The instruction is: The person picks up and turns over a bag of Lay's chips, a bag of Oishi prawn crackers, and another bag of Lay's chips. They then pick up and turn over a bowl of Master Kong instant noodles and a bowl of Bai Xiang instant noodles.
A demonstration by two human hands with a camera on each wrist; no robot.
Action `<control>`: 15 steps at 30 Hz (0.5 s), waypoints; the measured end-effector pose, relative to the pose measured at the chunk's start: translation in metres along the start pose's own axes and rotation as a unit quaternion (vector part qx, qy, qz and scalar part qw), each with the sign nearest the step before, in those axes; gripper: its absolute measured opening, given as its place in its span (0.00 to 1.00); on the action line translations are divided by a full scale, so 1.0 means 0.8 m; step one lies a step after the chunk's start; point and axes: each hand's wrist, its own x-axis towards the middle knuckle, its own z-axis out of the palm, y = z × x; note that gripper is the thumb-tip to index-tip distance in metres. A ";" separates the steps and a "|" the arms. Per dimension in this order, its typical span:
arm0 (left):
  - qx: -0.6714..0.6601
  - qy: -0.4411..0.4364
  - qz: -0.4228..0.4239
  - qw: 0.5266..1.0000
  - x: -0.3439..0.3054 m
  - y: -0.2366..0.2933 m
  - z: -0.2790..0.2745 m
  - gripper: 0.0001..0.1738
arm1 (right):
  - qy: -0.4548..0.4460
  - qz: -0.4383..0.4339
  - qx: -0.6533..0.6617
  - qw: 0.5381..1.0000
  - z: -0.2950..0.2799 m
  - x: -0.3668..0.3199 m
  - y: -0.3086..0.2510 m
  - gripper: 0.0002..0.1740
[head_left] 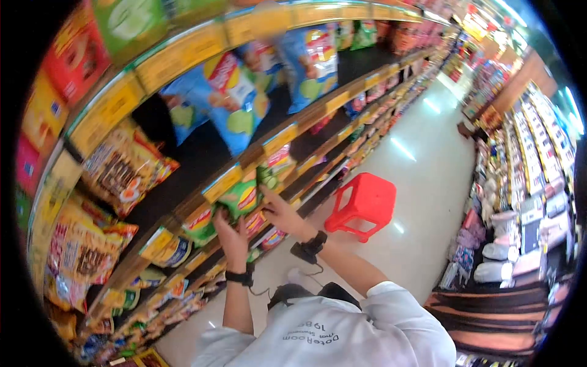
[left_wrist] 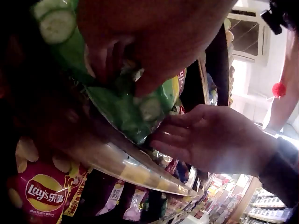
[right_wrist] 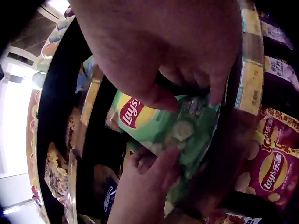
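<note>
A green Lay's chip bag [right_wrist: 180,130] with cucumber slices printed on it is held at shelf height, tilted. My left hand [head_left: 232,241] grips one side of it, thumb on the front, as the right wrist view shows. Around the other end, my right hand [head_left: 282,215] has its thumb and fingers on the bag's edge. Seen from the left wrist, the right hand [left_wrist: 205,140] lies along the bag's lower corner. Another green bag [head_left: 200,227] lies beside the held one on that shelf.
Blue Lay's bags [head_left: 235,98] fill part of the shelf above, behind a price-tag rail [head_left: 223,182]. Red Lay's bags [right_wrist: 271,175] sit on another shelf. A red plastic stool [head_left: 370,199] stands in the aisle to the right; goods line the far side.
</note>
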 end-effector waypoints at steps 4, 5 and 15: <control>0.015 0.038 -0.008 0.999 -0.024 -0.005 0.003 0.33 | 0.000 0.032 0.056 0.998 -0.030 -0.036 -0.012 0.39; 0.046 0.067 0.034 0.996 -0.029 -0.008 0.004 0.30 | -0.003 0.047 0.028 0.998 -0.040 -0.043 -0.022 0.39; -0.031 0.082 -0.002 0.996 -0.069 0.041 0.025 0.26 | 0.018 0.052 0.055 0.997 -0.102 -0.133 -0.077 0.31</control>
